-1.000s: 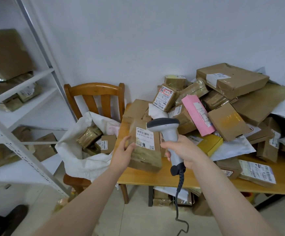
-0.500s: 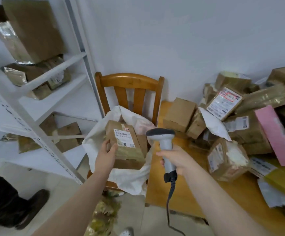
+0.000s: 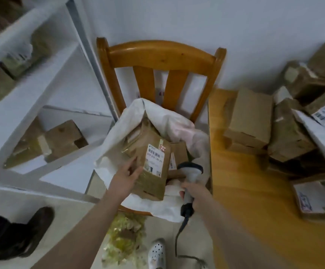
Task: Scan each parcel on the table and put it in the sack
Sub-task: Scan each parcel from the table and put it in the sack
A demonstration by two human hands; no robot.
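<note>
A brown parcel (image 3: pixel 150 166) with a white barcode label lies tilted in the mouth of the white sack (image 3: pixel 117 146), on top of other brown parcels inside it. My left hand (image 3: pixel 124 179) is at the parcel's left edge with its fingers spread, the fingertips touching it. My right hand (image 3: pixel 195 193) grips the grey barcode scanner (image 3: pixel 190 169) by its handle, just right of the parcel, over the sack's right side. The scanner's cable hangs toward the floor. More brown parcels (image 3: pixel 251 117) are piled on the wooden table (image 3: pixel 245 200) at the right.
The sack sits on a wooden chair (image 3: pixel 157 55) between the table and a white metal shelf (image 3: pixel 47 74) that holds boxes. A labelled parcel (image 3: pixel 320 197) lies at the table's right. Crumpled plastic (image 3: pixel 124 237) and a white shoe (image 3: pixel 156 253) are on the floor.
The view swung left and down from the table to the chair. My left hand carried the parcel from above the table into the sack's mouth and spread its fingers. The scanner followed to the left.
</note>
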